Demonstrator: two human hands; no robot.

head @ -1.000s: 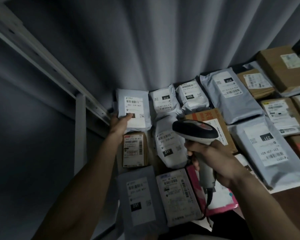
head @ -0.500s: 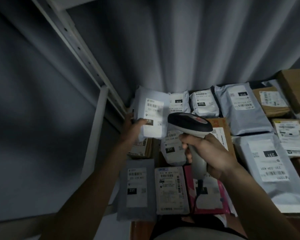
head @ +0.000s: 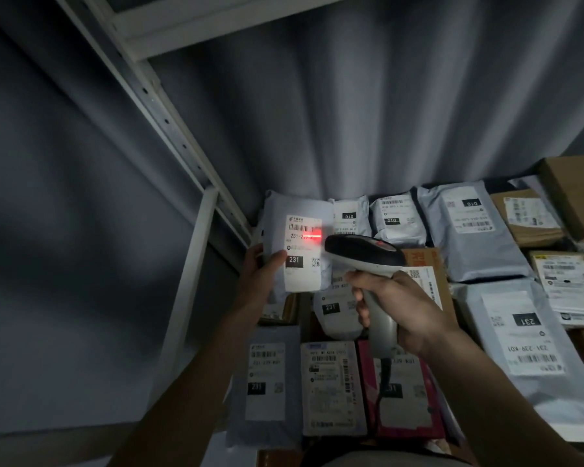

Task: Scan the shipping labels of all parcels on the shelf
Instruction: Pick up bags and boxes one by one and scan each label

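**Scanning a lifted grey mailer at the shelf's left end**

Crowding the shelf [head: 459, 443] are parcels laid flat, label side up. Along the back row, small grey bags marked 010 [head: 398, 215] are packed against a larger grey bag [head: 469, 230], with brown cartons [head: 526, 219] set further right. In the front row, a grey mailer marked 231 [head: 267, 382] is seen beside a white-labelled box [head: 332, 389] and a pink parcel [head: 402, 399]; a long grey bag [head: 520, 335] is spread to the right. A rounded grey bag marked 231 [head: 334, 311] lies in the middle, partly hidden by the scanner and the lifted parcel.

On the left the parcels are bounded by a white upright post [head: 186, 288] and a slotted diagonal rail [head: 169, 126]; a pleated grey curtain [head: 351, 112] closes off the back. Open room is found only above the parcels and to the left of the post.

The grey mailer [head: 294, 210] under scan is held raised and upright above the left rear corner of the shelf, its white label [head: 303, 254] turned toward the camera. The left hand [head: 260, 274] is reached forward with the forearm extended, the grip pinching the mailer's lower left edge, thumb pressed on the label. The right hand [head: 405, 308] is brought in from the lower right, its grip curled round the handle of the barcode scanner [head: 364, 254]. The scanner's head is levelled just beside the label's right edge, and a red line of light [head: 312, 238] is cast across the label below the barcode.
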